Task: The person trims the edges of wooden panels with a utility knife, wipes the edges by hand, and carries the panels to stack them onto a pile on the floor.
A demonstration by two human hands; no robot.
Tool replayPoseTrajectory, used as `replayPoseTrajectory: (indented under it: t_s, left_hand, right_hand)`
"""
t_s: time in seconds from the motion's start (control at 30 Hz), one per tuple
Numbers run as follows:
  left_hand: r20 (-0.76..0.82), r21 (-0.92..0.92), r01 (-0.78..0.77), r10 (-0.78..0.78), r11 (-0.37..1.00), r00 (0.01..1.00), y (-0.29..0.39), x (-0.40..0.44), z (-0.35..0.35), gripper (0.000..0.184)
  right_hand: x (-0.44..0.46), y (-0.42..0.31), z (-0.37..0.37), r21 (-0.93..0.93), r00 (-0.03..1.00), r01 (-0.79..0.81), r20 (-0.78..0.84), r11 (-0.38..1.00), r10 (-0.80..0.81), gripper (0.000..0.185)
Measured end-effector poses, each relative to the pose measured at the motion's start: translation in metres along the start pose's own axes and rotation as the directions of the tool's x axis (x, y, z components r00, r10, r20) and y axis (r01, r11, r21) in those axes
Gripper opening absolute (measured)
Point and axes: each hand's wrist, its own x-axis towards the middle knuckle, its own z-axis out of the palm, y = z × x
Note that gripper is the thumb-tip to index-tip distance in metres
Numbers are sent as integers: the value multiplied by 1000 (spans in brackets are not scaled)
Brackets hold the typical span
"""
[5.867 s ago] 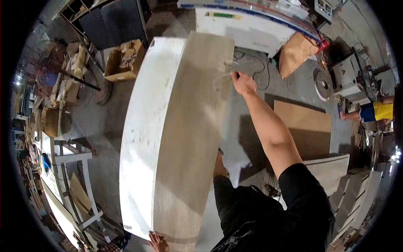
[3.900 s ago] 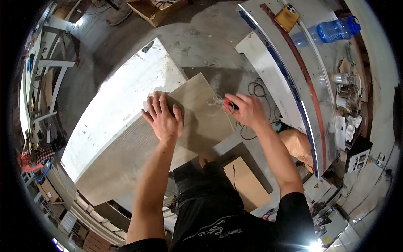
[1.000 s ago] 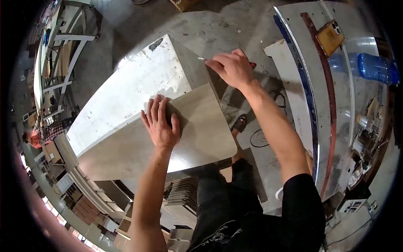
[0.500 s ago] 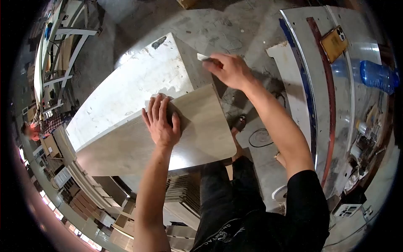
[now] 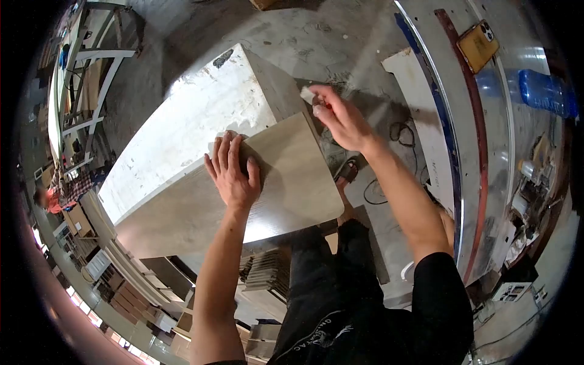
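A wood-grain board (image 5: 286,176) with one rounded corner lies over the edge of a white-topped block (image 5: 194,115). My left hand (image 5: 233,173) rests on the board near its far edge, palm down, fingers spread. Beyond the board's right corner, my right hand (image 5: 340,118) is raised, its thumb and fingers pinched on a small whitish piece (image 5: 308,95). Too little of that piece shows to tell what it is.
On the right a long machine table (image 5: 499,146) holds a yellow phone (image 5: 478,46) and a blue bottle (image 5: 544,94). A black cable (image 5: 402,134) loops on the floor. At the far left are a white frame (image 5: 100,55) and another person (image 5: 52,198).
My right hand has moved slightly right and nearer to me, with the whitish piece in its fingers. Earlier it held a red-and-black tool. My left hand has stayed in place on the board.
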Motion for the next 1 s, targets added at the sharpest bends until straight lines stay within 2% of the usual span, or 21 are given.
replayPoseTrajectory:
  t_s: [0.07,0.17,0.3,0.4,0.47,0.57,0.67,0.77,0.87,0.97,1.0]
  left_hand:
    - [-5,-2,-3,3,1000,1000,1,1,0,48]
    - [-19,-2,-3,3,1000,1000,2,1,1,48]
    - [-44,-12,-12,11,1000,999,-2,-1,5,49]
    - [-47,-8,-12,12,1000,999,-3,-2,7,50]
    - [-30,14,-2,2,1000,1000,-4,-3,8,49]
    - [-5,28,8,-8,1000,1000,-3,-4,5,49]
    - [-28,4,-5,5,1000,1000,-6,-4,8,49]
    - [-12,17,-39,40,999,999,-10,-6,12,51]
    - [42,39,-46,45,998,998,-9,-7,8,55]
    - [22,50,-61,60,997,998,-12,-8,12,56]
    - [24,43,-59,58,997,998,-11,-8,12,55]
  right_hand:
    - [-7,-11,-2,-283,976,217,72,934,-205,23]
    - [-11,-8,-3,-499,877,474,196,725,-439,24]
    - [-45,-9,-6,-567,891,450,237,690,-386,23]
    - [-118,2,-4,-547,919,394,234,738,-317,27]
    - [-176,-9,-2,-540,962,270,194,798,-194,32]
    - [-246,-27,-1,-550,956,108,285,828,64,35]
    - [-256,-37,20,-414,991,-94,-123,905,47,35]
    - [-213,-51,25,-646,969,29,-170,763,-180,35]
    - [-198,-38,37,-589,968,59,-164,806,-190,37]
    - [-228,-26,47,-517,968,-6,-218,856,-125,38]
    - [-245,-28,57,-549,963,-67,-254,833,-90,36]
